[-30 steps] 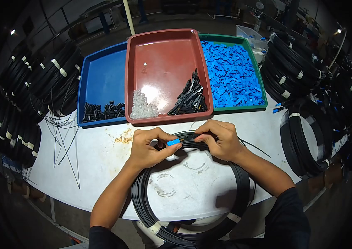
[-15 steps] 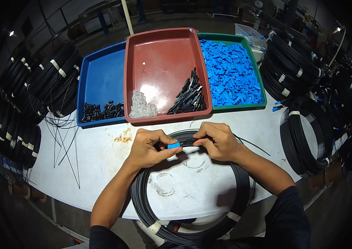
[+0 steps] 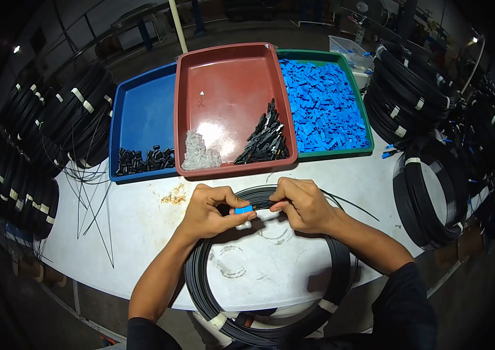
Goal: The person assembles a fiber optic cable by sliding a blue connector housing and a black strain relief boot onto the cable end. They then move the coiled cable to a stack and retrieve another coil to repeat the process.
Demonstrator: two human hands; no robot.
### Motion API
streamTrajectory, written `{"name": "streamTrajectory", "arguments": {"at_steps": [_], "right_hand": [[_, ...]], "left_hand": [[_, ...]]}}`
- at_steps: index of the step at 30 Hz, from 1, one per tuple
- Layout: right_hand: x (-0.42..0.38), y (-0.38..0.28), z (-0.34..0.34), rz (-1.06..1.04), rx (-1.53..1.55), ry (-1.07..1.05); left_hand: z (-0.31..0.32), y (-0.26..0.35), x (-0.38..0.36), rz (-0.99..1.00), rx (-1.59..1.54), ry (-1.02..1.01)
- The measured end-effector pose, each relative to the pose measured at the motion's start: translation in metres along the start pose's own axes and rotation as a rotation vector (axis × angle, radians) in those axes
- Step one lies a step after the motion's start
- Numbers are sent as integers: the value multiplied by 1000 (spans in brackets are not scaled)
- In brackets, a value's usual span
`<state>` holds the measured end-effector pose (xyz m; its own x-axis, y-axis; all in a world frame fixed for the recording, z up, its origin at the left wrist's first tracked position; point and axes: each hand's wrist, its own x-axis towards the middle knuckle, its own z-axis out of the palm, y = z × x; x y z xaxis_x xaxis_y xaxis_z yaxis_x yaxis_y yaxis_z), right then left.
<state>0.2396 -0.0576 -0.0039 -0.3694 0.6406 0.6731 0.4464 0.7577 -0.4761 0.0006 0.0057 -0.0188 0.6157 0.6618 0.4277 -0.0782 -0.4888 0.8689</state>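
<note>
A small blue connector piece is pinched between the thumb and fingers of my left hand. Just to its right, my right hand pinches a thin black part whose end meets or nearly meets the blue piece; the exact contact is too small to tell. Both hands are over the upper side of a large coil of black cable, which is bound with white tape and overhangs the table's near edge.
Behind the hands stand a blue tray with black pieces, a red tray with clear and black pieces, and a green tray full of blue pieces. Cable coils flank the white table on both sides.
Both hands have moved slightly down in the view, the right one a little more. More of the black part shows between them. The grips are the same.
</note>
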Motion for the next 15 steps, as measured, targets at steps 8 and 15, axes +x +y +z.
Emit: {"name": "streamTrajectory", "arguments": {"at_steps": [8, 15], "right_hand": [[0, -2, -1, 48, -10, -22], [0, -3, 1, 75, 6, -20]], "left_hand": [[4, 6, 2, -39, -111, -11], [5, 8, 3, -48, -122, -22]]}}
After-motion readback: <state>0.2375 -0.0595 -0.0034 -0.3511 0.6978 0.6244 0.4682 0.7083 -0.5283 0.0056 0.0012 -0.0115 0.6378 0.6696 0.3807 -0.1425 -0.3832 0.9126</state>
